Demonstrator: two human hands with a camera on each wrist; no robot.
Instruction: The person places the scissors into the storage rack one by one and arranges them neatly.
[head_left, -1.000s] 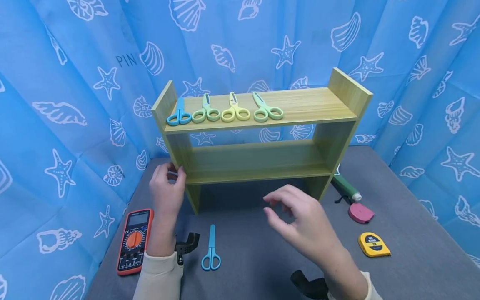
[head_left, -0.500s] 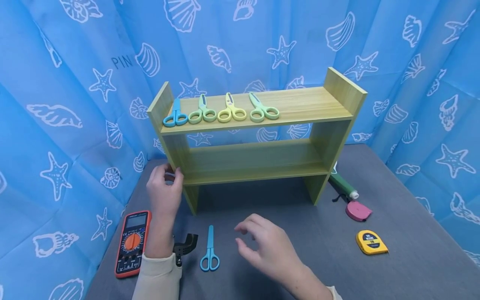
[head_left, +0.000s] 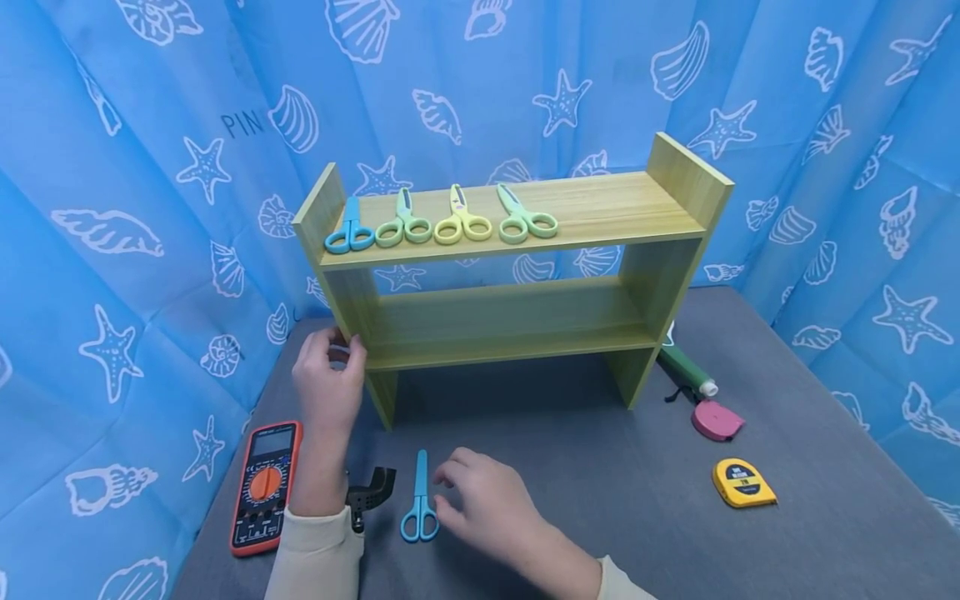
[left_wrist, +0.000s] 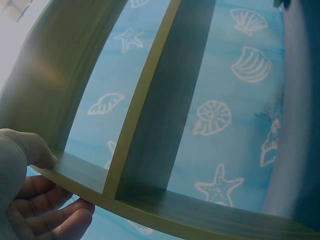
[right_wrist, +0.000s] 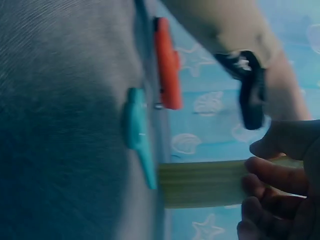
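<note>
My left hand grips the left side panel of a two-tier wooden shelf; in the left wrist view its thumb lies inside the panel's edge and the fingers curl outside it. Blue scissors lie on the table before the shelf, blades pointing away. Just right of them hovers my right hand, fingers loosely bent and holding nothing. Along the top board lie blue scissors, green scissors, yellow scissors and light green scissors, handles toward me.
Left of my left forearm lies an orange-rimmed multimeter. On the right are a green tube, a pink tape measure and a yellow tape measure. A blue shell-print curtain hangs behind the grey table.
My right hand has moved left and toward me, from in front of the shelf to beside the blue scissors on the table. The left hand keeps its grip on the shelf.
</note>
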